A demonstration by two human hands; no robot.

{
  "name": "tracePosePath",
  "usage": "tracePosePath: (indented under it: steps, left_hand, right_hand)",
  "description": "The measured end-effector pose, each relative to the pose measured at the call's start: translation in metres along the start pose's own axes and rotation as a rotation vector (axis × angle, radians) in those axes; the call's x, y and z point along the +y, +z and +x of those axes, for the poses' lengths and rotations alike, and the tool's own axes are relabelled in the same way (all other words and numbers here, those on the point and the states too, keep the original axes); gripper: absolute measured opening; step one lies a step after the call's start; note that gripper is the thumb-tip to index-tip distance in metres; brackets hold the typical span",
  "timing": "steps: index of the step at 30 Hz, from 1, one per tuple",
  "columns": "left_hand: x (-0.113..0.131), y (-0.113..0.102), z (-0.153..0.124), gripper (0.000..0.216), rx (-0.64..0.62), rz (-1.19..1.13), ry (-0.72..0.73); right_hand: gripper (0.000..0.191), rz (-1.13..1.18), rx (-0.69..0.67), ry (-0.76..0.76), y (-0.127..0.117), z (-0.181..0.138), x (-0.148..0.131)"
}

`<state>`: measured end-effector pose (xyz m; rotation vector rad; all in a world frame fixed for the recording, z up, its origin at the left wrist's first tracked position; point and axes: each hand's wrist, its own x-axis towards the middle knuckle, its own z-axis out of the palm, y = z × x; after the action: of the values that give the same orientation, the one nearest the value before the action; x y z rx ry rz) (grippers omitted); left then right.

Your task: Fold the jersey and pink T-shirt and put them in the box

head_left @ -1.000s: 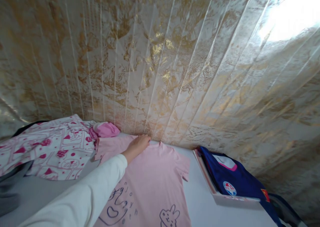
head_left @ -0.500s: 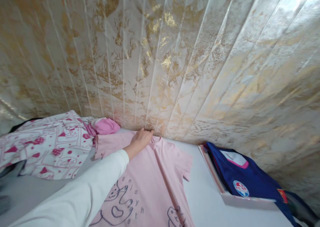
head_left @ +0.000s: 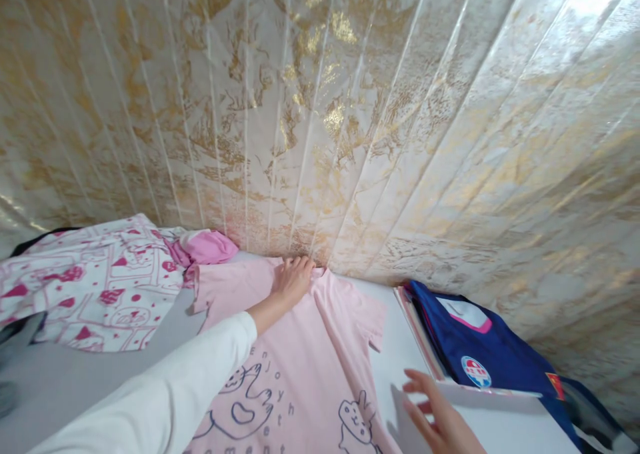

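Note:
A pink short-sleeved T-shirt [head_left: 295,354] lies spread front side up, printed with dark line-drawn animals and letters. Its collar end is close to the patterned wall, and a lengthwise fold runs down its right half. At the neckline, my left hand [head_left: 294,281] is closed on the fabric with bent fingers; the fingertips are partly hidden. My right hand [head_left: 437,411] is at the lower right, over the white surface beside the shirt. Its fingers are apart and hold nothing.
White clothing with a pink print [head_left: 110,294] and a bright pink bunched cloth [head_left: 207,247] lie on the left. On the right, a navy blue folder or bag [head_left: 475,341] rests on books or papers. A gold-patterned wall [head_left: 320,121] bounds the white tabletop [head_left: 387,364].
My right hand has come into view at the lower right. My left hand has shifted slightly right along the neckline, its fingers now showing more. The T-shirt's right half lies a little flatter.

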<state>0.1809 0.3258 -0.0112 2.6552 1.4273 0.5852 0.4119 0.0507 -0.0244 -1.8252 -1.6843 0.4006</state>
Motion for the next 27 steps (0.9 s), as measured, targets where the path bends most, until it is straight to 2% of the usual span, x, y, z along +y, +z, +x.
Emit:
tracePosePath:
  steps: [2, 3, 5, 8, 11, 13, 15, 17, 20, 23, 25, 27]
  left_hand:
    - [0.014, -0.005, -0.023, 0.028, 0.001, -0.024, 0.056]
    - [0.018, -0.007, -0.037, 0.032, -0.008, -0.035, 0.09]
    - [0.017, -0.012, -0.068, 0.04, -0.047, -0.053, 0.154]
    - [-0.01, -0.016, -0.107, 0.048, -0.109, -0.061, 0.16]
    - [-0.045, -0.022, -0.124, 0.052, -0.136, -0.071, 0.128]
    - [-0.057, -0.031, -0.13, 0.05, -0.14, -0.087, 0.123]
    - [-0.056, -0.046, -0.141, 0.047, -0.139, -0.105, 0.131]
    - [-0.043, -0.065, -0.165, 0.037, -0.14, -0.17, 0.155]
    - [-0.014, -0.095, -0.221, 0.016, -0.187, -0.39, 0.19]
    - [0.009, -0.114, -0.278, 0.016, -0.322, -0.494, 0.237]
    - [0.016, -0.116, -0.304, 0.019, -0.354, -0.446, 0.266]
    - [0.017, -0.112, -0.316, 0.018, -0.336, -0.359, 0.262]
  right_hand:
    - [0.031, 0.007, 0.044, 0.009, 0.015, 0.038, -0.009]
    - [0.035, -0.006, 0.025, -0.016, 0.024, 0.055, -0.013]
    - [0.039, -0.174, -0.018, -0.092, 0.042, 0.083, -0.019]
    - [0.042, -0.536, 0.05, -0.03, 0.056, 0.108, -0.014]
    - [0.044, -0.642, 0.094, 0.018, 0.056, 0.111, -0.014]
    - [0.044, -0.64, 0.073, -0.05, 0.058, 0.097, -0.027]
    - [0.046, -0.572, 0.014, -0.181, 0.063, 0.071, -0.048]
    - [0.049, -0.409, -0.067, -0.351, 0.067, 0.036, -0.073]
    - [0.049, -0.125, -0.239, -0.549, 0.067, -0.016, -0.103]
    - [0.04, 0.025, -0.408, -0.6, 0.064, -0.05, -0.117]
    - [0.032, 0.043, -0.401, -0.577, 0.062, -0.06, -0.118]
    - [0.03, 0.027, -0.357, -0.545, 0.06, -0.063, -0.118]
